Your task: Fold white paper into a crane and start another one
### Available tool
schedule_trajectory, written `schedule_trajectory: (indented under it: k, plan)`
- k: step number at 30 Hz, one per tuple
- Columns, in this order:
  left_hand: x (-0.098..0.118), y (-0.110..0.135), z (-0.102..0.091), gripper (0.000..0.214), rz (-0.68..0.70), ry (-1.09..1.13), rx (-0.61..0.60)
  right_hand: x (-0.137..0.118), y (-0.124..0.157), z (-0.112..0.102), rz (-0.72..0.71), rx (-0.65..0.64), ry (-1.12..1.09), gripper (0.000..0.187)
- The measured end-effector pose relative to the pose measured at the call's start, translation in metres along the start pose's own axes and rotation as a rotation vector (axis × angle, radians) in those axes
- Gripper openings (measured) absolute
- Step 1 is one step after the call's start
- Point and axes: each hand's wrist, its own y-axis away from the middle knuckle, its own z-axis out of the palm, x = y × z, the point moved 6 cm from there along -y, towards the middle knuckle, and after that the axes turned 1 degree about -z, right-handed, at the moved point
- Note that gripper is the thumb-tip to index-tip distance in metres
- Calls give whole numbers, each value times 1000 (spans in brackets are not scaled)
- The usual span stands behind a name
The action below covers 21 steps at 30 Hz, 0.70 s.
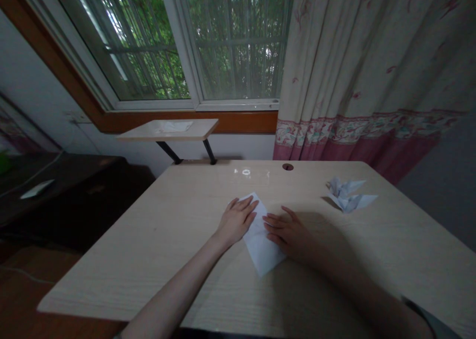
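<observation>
Paper [262, 252]: one white sheet, folded into a long kite shape. The near tip comes to a sharp point and the far tip is blunter. It lies flat on the desk [167, 240], a little right of centre, with its long axis running away from the person and leaning slightly left. The surface is smooth and matte, with one faint crease line across the middle.

Left hand [238, 221]: palm down on the far left part of the paper, fingers [248, 207] straight and together, not curled, holding nothing.

Right hand [290, 234]: palm down at the paper's right edge, fingers stretched out flat and pointing left, their tips on the sheet. They nearly meet the left hand; I cannot tell whether the two hands touch. No clench on either side.

Desk: pale wood-grain laminate, rounded corners, with a small round cable hole [287, 166] near the far edge. A second folded paper figure [349, 195], white with pointed flaps, sits to the right, well apart from the hands.

Room: dim. A sliding window [186, 41] with bars looks onto green foliage outside. A cream curtain [372, 71] with a pink patterned hem hangs on the right. A small shelf [171, 129] on black brackets sits under the sill. A dark cabinet [74, 180] on the left carries a white slip [37, 189].
</observation>
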Motion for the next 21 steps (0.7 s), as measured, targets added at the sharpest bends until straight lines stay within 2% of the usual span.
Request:
schedule_trajectory:
  k: [4,10,15,21]
  plan:
    - [6,1,-6,38,0,-60,39,10,0,1,53,0,49,32]
    - [17,1,-13,40,47,-140,29,26,1,7,141,104,75,37]
    - [23,3,-13,39,102,-168,13,27,7,14,124,97,83,43]
    - [23,3,-8,38,136,-68,-4,25,12,23,101,107,45,55]
